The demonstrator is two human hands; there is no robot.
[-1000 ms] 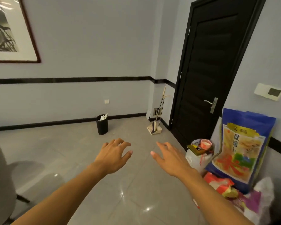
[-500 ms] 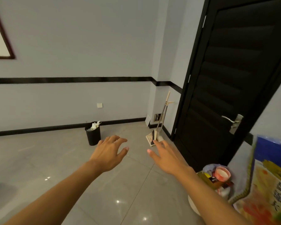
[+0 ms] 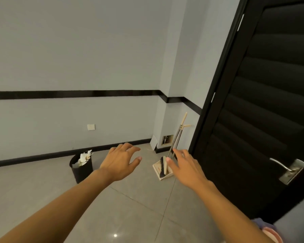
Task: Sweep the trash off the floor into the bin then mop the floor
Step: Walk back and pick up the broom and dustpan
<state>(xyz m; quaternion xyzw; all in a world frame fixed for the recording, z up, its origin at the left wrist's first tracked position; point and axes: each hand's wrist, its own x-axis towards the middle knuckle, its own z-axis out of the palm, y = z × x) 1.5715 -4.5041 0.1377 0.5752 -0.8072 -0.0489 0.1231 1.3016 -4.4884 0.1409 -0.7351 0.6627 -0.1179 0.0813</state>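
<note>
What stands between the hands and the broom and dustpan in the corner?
Nothing visible. Only tiled floor lies between the left hand and right hand and the broom and dustpan set beside the door. The bin stands off to the left, out of that path.

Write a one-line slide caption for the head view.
Left hand and right hand, open and empty, reach toward the broom and dustpan beside the black door; a paper-filled bin stands nearby.

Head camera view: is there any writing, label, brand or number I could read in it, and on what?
None: no text shows in this view.
The bin, the dustpan, the door, its handle and the wall socket bear no lettering that can be seen.
</note>
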